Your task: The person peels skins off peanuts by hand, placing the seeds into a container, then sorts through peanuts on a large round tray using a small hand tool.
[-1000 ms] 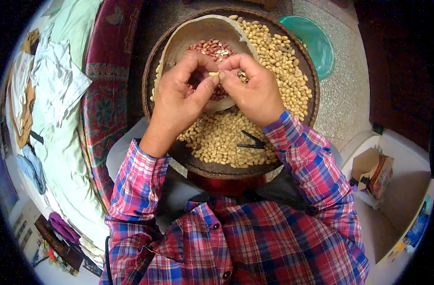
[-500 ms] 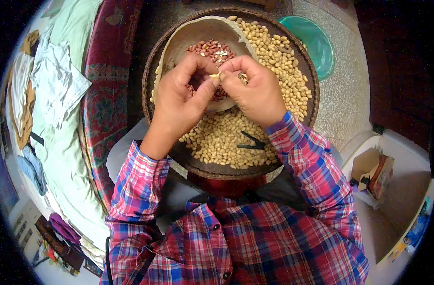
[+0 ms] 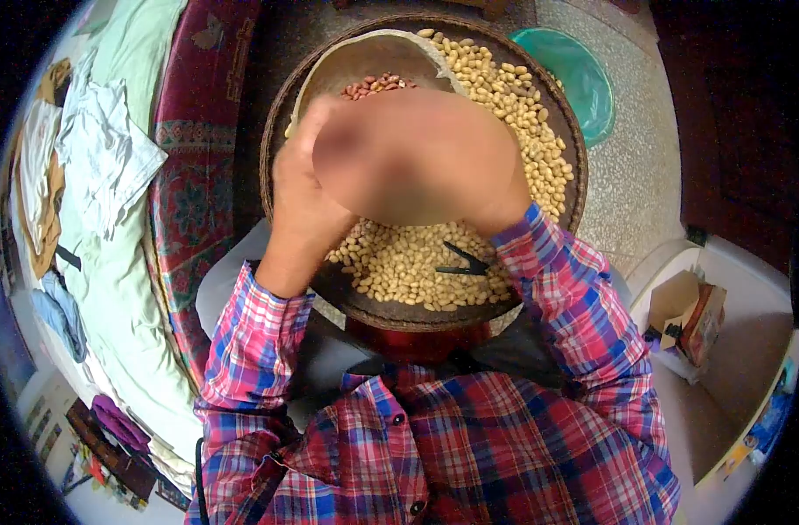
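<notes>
My left hand [image 3: 303, 192] and my right hand [image 3: 502, 203] are held together over a bowl [image 3: 347, 59] with a pale rim. A blurred patch covers the fingers of both, so what they hold cannot be made out. Red shelled peanuts [image 3: 375, 85] show in the bowl beyond my hands. The bowl rests in a round woven tray [image 3: 272, 131], among many unshelled peanuts [image 3: 399, 262]. A black V-shaped tool [image 3: 462, 269] lies on the peanuts, below my right hand.
A green bin [image 3: 596, 96] stands on the speckled floor beyond the tray's right side. At lower right is a white container [image 3: 723, 385] with a cardboard box [image 3: 675, 302] in it. On the left, clothes [image 3: 111, 149] lie on a pale green sheet [image 3: 111, 289].
Half a second ago both hands pinched at a small pale piece, apparently peanut shell, over the bowl. Now the fingers are blurred out; the forearms and tray have barely moved.
</notes>
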The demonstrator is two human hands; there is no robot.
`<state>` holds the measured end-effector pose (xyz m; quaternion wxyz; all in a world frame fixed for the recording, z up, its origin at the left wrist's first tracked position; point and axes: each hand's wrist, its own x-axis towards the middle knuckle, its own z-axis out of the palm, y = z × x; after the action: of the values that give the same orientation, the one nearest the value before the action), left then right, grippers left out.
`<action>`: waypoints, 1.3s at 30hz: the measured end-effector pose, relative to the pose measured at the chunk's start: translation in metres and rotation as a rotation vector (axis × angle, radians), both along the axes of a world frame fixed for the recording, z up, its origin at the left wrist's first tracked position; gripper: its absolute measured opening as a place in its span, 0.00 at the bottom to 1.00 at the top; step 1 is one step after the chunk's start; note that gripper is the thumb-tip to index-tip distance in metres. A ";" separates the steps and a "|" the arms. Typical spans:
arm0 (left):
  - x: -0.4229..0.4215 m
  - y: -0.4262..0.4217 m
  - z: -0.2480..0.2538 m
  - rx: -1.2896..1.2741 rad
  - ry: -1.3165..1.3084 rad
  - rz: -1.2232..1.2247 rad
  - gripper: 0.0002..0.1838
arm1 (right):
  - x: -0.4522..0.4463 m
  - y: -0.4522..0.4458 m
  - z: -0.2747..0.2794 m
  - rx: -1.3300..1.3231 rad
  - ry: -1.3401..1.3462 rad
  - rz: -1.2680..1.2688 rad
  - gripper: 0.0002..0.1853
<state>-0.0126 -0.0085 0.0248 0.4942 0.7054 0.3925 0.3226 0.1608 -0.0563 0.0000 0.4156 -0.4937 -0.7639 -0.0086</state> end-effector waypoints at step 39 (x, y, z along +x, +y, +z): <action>-0.001 0.013 -0.003 -0.427 -0.197 -0.011 0.06 | -0.009 -0.009 0.017 -0.732 0.742 -0.027 0.20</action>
<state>-0.0133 0.0045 0.0215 0.6701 0.5521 0.3977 0.2967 0.1520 -0.0649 0.0165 0.4585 -0.5862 -0.5116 0.4294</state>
